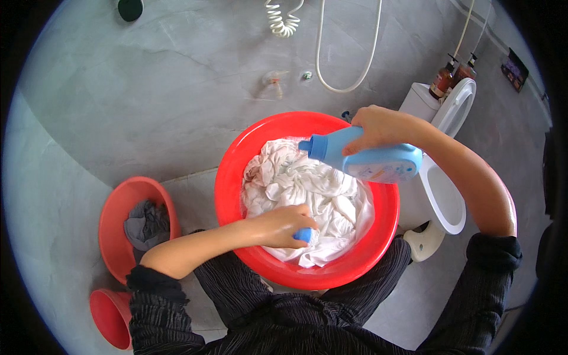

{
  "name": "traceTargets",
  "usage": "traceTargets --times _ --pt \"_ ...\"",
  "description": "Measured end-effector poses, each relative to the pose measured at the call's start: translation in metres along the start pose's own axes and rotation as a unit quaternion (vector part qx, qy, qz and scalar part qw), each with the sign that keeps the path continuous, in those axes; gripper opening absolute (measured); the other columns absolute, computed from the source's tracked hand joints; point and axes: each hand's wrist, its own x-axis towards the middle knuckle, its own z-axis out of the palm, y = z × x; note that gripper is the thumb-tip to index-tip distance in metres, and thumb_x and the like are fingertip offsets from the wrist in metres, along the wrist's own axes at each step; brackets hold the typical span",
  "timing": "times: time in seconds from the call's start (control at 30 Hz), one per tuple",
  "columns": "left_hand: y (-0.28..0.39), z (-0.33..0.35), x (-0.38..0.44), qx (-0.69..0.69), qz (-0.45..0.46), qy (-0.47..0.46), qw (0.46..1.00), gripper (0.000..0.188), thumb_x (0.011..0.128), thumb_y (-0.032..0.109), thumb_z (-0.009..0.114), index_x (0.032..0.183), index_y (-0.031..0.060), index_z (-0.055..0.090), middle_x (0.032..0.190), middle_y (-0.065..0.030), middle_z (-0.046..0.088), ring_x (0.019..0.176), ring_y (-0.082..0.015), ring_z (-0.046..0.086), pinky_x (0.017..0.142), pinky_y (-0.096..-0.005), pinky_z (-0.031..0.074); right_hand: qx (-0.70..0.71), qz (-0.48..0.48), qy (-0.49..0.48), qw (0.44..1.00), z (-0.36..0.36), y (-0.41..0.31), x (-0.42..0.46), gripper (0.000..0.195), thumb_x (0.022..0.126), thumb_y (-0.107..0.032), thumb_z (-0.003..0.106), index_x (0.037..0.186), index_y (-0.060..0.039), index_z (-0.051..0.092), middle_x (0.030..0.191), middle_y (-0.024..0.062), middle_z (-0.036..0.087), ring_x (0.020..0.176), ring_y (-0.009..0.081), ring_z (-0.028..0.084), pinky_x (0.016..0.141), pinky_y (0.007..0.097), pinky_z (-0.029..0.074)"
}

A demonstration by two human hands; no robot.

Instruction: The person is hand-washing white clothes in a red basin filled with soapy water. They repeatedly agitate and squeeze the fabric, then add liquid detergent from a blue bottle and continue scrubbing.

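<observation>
A red plastic basin (386,222) stands between my knees, with wet white cloth (306,186) bunched in it. My right hand (381,128) grips a light blue plastic detergent bottle (377,155) by its upper side. The bottle is tipped on its side above the basin's right half, its darker blue neck (317,147) pointing left over the cloth. My left hand (284,226) is closed around a small blue cap (303,235) low over the front of the cloth. Some foam or clear liquid shows beside the cap; whether anything flows from the bottle I cannot tell.
On the left, an orange-red bucket (111,222) holds dark grey cloth (148,224), with a smaller red bucket (108,319) nearer me. A white toilet (459,208) stands right, pump bottles (441,82) on its tank. A white hose (318,53) hangs along the grey wall.
</observation>
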Motion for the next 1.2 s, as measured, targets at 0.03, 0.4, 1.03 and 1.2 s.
traceTargets --times 0.03,0.4,1.03,1.2 --pt "-0.003 -0.011 -0.010 -0.032 -0.025 -0.007 0.999 0.037 0.068 0.018 0.067 0.101 0.0053 0.055 0.092 -0.0120 0.049 0.088 -0.0253 0.050 0.074 -0.0331 0.041 0.004 -0.011 0.003 1.000 0.001 0.000 -0.008 0.054 0.061 -0.044 0.065 0.088 0.0033 0.061 0.079 0.0172 0.062 0.068 0.0266 0.061 0.061 0.0339 0.048" --pt "-0.032 -0.082 -0.036 -0.315 -0.129 0.189 0.921 0.024 0.080 0.015 0.058 0.098 0.0023 0.051 0.091 -0.0026 0.053 0.084 -0.0092 0.050 0.075 -0.0248 0.041 -0.052 0.049 -0.054 0.996 0.007 0.037 -0.059 0.060 0.061 -0.047 0.061 0.090 0.0055 0.060 0.080 0.0175 0.062 0.068 0.0278 0.061 0.061 0.0330 0.049" --pt "0.008 -0.106 0.066 -0.689 0.008 0.329 0.646 0.018 0.079 0.020 0.061 0.092 0.0086 0.055 0.092 -0.0034 0.057 0.088 -0.0114 0.053 0.081 -0.0241 0.044 0.326 -0.011 0.166 0.931 0.029 0.056 -0.061 0.053 0.064 -0.043 0.069 0.088 0.0034 0.060 0.071 0.0123 0.058 0.064 0.0200 0.057 0.049 0.0289 0.044" --pt "0.017 -0.105 0.068 -0.566 0.053 0.358 0.741 0.023 0.082 0.016 0.057 0.101 0.0059 0.049 0.099 -0.0046 0.053 0.093 -0.0132 0.051 0.084 -0.0274 0.042 0.317 -0.026 0.173 0.932 0.030 0.046 -0.057 0.052 0.064 -0.044 0.068 0.083 0.0044 0.062 0.076 0.0163 0.060 0.068 0.0249 0.061 0.060 0.0329 0.048"
